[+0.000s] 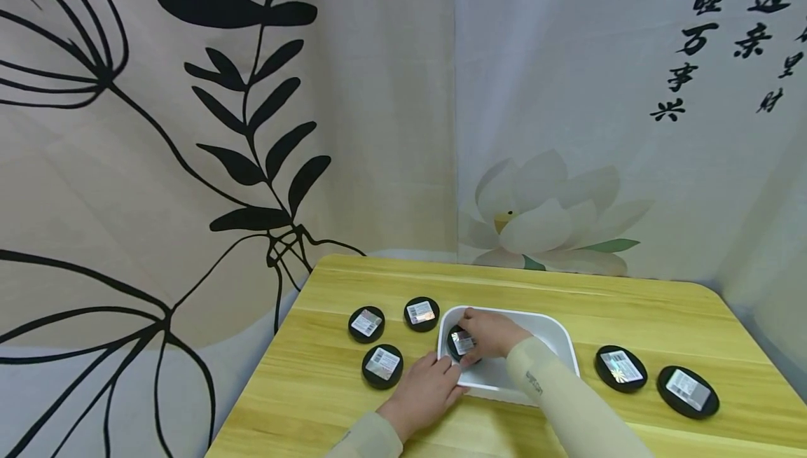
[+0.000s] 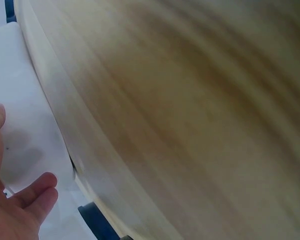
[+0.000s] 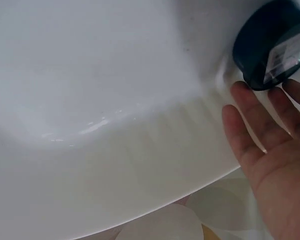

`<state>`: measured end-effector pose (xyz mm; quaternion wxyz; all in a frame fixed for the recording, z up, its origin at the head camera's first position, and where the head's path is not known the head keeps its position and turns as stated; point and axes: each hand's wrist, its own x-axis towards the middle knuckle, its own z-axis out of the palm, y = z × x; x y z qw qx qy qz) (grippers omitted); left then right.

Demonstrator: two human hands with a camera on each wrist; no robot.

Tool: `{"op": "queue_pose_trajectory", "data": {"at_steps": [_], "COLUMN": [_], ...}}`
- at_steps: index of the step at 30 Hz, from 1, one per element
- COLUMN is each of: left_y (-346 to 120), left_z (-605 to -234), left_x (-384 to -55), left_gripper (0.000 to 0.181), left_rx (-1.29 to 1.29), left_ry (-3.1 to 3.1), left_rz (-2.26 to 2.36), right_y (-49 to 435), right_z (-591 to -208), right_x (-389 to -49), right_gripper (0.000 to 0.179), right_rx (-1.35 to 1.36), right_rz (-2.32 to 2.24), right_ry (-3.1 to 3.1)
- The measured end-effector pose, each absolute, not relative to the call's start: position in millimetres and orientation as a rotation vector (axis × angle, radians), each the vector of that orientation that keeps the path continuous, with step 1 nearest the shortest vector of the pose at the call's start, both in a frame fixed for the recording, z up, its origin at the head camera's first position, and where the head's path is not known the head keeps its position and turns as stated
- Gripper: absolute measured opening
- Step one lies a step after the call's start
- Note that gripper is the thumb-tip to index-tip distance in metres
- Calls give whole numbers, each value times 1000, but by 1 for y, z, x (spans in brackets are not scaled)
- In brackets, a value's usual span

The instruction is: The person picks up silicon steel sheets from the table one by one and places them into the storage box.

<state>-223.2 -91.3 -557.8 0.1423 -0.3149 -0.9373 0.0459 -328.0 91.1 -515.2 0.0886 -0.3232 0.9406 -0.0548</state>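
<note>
Inside a white plastic tray (image 1: 557, 346), at its left end, lies a round black puck-like case (image 1: 459, 340) with a silver barcode label on top. My right hand (image 1: 494, 335) reaches over it, thumb and fingers pinching its edge. In the right wrist view, the short round case (image 3: 267, 42) is tilted near the tray wall (image 3: 139, 125), with the fingertips at its lower rim. My left hand (image 1: 424, 391) holds the tray at its near left corner. The left wrist view shows its thumb and fingers spread against the white outer wall (image 2: 34, 110).
More labelled black cases lie on the wooden table (image 1: 302, 388): three left of the tray, including one black case (image 1: 382, 366) near my left hand, and two to its right, including the rightmost black case (image 1: 688, 392). A printed curtain (image 1: 391, 129) hangs behind the table.
</note>
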Motion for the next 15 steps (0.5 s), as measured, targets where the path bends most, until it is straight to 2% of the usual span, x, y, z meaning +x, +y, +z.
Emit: {"op": "queue_pose_trajectory", "data": {"at_steps": [8,15], "left_y": [-91,-92], "left_z": [-558,-560], "left_x": [-223,-224], "left_gripper": [34,33], "left_rx": [-923,-923], "left_ry": [-2680,-2683], "left_rz": [132,107], "right_y": [94,96], "right_z": [-509,-501], "right_x": [-326,-319], "right_gripper": [68,64], "right_rx": [-829,-839], "right_rz": [-214,-246], "right_ry": [2788,2810]}}
